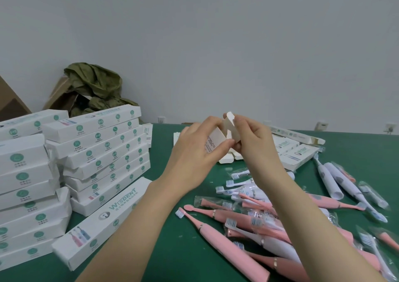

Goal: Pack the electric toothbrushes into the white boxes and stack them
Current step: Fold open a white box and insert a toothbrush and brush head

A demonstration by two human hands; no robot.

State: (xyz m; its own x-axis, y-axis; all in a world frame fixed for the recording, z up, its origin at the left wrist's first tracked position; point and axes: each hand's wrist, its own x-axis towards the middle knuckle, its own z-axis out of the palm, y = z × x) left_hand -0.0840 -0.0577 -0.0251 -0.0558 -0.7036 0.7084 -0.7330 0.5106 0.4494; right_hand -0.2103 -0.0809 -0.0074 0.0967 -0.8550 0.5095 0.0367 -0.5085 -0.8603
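Both hands hold one white box [217, 138] up above the green table, its open end toward me. My left hand [195, 150] grips the box body from the left. My right hand [252, 140] pinches the end flap [231, 121] at the top. Pink and white electric toothbrushes [254, 227] lie in a loose pile at the lower right, mixed with bagged brush heads. Packed white boxes stand in stacks [101, 150] at the left, and one long box [101, 221] lies in front of them.
Flat unfolded boxes [295, 152] lie behind my hands at the right. A brown carton with green cloth [92, 87] sits against the wall at the back left. More stacked boxes [26, 186] fill the far left. The green table [164, 258] runs to the wall.
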